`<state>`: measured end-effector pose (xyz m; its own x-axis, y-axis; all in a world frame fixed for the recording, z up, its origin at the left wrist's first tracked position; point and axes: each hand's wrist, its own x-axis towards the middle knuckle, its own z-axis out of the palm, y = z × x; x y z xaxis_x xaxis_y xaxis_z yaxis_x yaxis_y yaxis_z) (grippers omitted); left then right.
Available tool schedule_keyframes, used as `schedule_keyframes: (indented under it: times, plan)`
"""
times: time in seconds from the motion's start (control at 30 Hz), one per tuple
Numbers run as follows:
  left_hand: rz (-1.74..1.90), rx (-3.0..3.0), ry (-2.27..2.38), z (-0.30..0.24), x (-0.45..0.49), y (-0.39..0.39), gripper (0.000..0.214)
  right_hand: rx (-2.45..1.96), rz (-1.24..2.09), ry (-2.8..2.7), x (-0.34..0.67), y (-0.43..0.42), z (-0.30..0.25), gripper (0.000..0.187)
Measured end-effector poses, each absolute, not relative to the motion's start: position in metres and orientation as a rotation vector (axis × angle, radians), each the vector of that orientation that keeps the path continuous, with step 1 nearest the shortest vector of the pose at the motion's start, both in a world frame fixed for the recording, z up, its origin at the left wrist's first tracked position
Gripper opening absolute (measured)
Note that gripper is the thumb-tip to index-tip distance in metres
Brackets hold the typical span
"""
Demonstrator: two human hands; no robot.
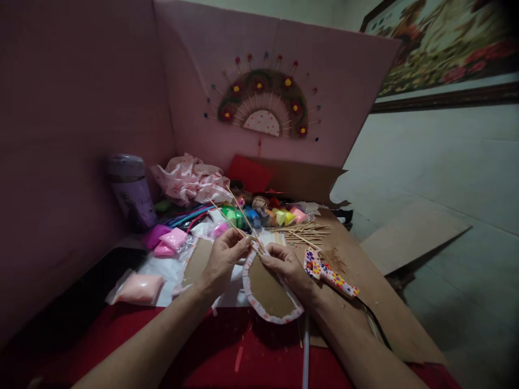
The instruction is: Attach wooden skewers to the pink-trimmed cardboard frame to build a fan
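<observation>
My left hand (227,254) is closed in a pinch on a thin wooden skewer (221,212) that slants up and away to the left. My right hand (288,267) grips a half-round cardboard piece (270,289) with pink-spotted fabric folded over its edge. A second skewer (240,209) crosses the first and runs down to the cardboard's top edge by my right fingertips; exactly how it is held is hidden. Beside my right hand lies a flower-patterned glue gun (330,274). Another fabric-edged cardboard piece (197,263) lies behind my left hand.
Several skewers (308,235) lie on a cardboard sheet (389,308) at the right. Bags of coloured clay (140,287), crumpled fabric (190,178) and a purple tumbler (132,189) stand around. A decorated fan (263,97) hangs on the pink board behind.
</observation>
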<state>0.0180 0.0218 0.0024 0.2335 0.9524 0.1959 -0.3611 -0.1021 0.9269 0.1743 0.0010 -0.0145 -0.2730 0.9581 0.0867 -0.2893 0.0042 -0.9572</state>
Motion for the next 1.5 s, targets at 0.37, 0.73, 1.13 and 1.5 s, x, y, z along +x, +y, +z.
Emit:
schedule_keyframes:
  times: [0.37,0.73,1.13,1.5]
  plan:
    - [1.342,1.296,0.817,0.006,0.019,0.021,0.018,-0.836,1.509,-1.140,0.172,-0.001,-0.013,0.026]
    - [1.343,1.269,0.825,0.008,0.020,0.018,0.021,-0.828,1.519,-1.136,0.171,0.000,-0.014,0.027]
    - [1.269,1.243,0.809,0.005,0.020,0.020,0.024,-0.862,1.441,-1.236,0.174,0.002,-0.017,0.026]
    - [1.247,1.085,0.935,-0.001,0.020,0.025,0.030,-1.062,1.058,-1.286,0.172,0.005,-0.014,0.032]
